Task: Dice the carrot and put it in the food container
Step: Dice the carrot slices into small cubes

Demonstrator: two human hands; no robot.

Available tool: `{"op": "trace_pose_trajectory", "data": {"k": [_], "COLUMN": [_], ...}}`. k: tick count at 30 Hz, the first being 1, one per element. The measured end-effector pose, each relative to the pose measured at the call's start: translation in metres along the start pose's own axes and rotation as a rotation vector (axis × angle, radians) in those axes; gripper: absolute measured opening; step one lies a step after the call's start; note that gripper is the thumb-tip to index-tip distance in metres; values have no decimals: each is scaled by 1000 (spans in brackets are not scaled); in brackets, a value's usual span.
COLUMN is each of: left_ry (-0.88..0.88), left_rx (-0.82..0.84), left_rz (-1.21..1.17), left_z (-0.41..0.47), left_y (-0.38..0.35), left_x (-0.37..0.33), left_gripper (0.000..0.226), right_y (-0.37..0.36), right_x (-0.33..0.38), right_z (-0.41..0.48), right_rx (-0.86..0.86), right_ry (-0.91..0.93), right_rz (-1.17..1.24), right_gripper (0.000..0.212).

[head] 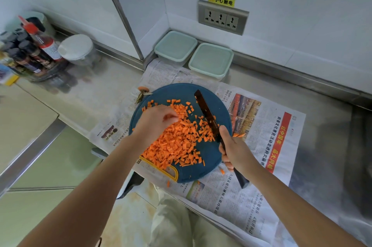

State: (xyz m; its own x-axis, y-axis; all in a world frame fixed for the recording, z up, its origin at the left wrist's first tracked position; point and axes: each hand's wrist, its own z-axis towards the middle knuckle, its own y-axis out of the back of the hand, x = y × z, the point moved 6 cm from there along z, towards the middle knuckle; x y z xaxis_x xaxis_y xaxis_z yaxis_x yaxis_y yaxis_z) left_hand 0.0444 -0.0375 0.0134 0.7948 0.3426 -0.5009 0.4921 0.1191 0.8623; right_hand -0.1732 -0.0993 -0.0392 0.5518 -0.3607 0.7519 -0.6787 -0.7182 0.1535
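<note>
Dicing looks done imo: carrot (177,142) piled on board (213,154). L hand (156,121) fingers curl into pile, can't tell if holding any. R hand (235,150) grips knife (207,114). Next: far container (211,60) has its lid on, needs opening.

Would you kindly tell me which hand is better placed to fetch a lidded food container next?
Left, probably. The left hand lies on the diced carrot with no tool, nearer the food containers; the right hand is busy gripping the knife.

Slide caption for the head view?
Left hand on diced carrot on blue board; right hand grips knife.
</note>
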Motion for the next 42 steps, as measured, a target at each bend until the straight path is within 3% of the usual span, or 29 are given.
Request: {"op": "trace_pose_trajectory", "data": {"k": [3, 7, 13, 23, 28, 33, 40, 42], "left_ry": [-74, -32, 2, 122, 107, 97, 127, 90], "left_rx": [107, 261, 285, 242, 137, 201, -3, -11], "left_rz": [62, 186, 250, 267, 60, -44, -152, -138], "left_z": [10, 18, 28, 39, 65, 83, 81, 81], "left_y": [-17, -34, -36, -36, -36, -80, -83, -84], "left_x": [-16, -14, -13, -15, -37, -57, -44, -43], "left_gripper": [26, 31, 22, 19, 15, 14, 32, 23], "right_y": [7, 17, 32, 54, 59, 59, 56, 56], "right_x": [0, 0, 2, 11, 0, -5, -1, 0], "right_z": [-1, -1, 3, 18, 21, 24, 27, 31], "right_rx": [-20, -58, -89, -116, -101, -101, -68, -66], "right_ry": [5, 24, 9, 26, 4, -1, 27, 27], "right_rz": [-24, -75, -52, -37, -13, -47, -97, -149], "right_gripper": [60, 62, 62, 62, 63, 62, 60, 63]}}
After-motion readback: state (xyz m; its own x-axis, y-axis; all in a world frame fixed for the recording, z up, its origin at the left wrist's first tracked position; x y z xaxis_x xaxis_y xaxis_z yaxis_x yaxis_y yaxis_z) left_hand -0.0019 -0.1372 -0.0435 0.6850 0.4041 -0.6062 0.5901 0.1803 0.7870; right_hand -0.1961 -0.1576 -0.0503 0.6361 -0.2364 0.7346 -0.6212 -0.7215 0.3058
